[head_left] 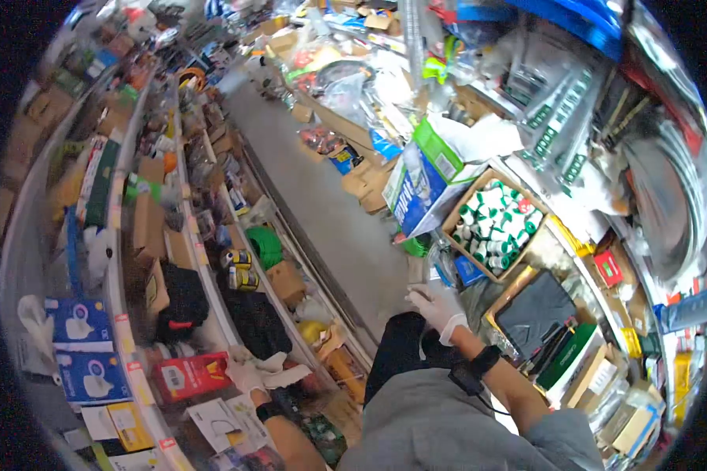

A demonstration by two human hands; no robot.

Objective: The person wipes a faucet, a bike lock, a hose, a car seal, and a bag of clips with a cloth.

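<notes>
1. Left hand (pixel 250 375): white fabric glove, black band on wrist, pinched shut on a white piece (pixel 287 370). Piece is flat, thin and limp; paper or cloth, can't tell.
2. White piece sticks out from the thumb side of the grip toward the aisle, close by the shelf edge (pixel 210 302).
3. Just outboard of that grip: red box (pixel 190 375), glossy card, square corners. Beyond the fingertips: black bag (pixel 255 323), soft, matte, slumped.
4. Right hand (pixel 440 308): same white glove, fingers loose and part spread, nothing seen in it.
5. Past its fingertips: carton (pixel 465 196), brown card, flaps open, packed w/ rolls (pixel 495 224), round, white w/ green. Beside the wrist: black pad (pixel 536 310), flat, rectangular, dull.
6. Room: floor (pixel 330 212) is a narrow, smooth grey strip running ahead betw. the hands. Stock crowds both sides up to the shelf lips; free space only down the middle.
</notes>
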